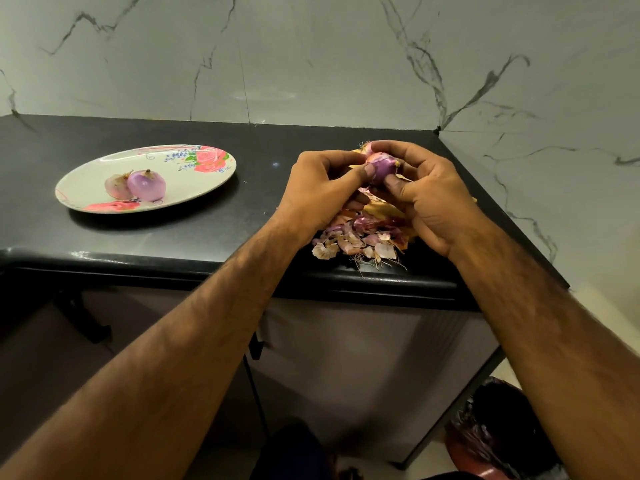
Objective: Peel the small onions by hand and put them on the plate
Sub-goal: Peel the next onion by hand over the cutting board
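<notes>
Now onion (381,168) between both grips.

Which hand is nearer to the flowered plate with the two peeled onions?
Left. The left hand is nearer to the plate, across bare counter; the right hand is farther right. Both hold the onion.

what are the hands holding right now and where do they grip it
Both hands hold one small onion above the pile of peels: the left hand pinches its left side, the right hand its right side and underside.
</notes>
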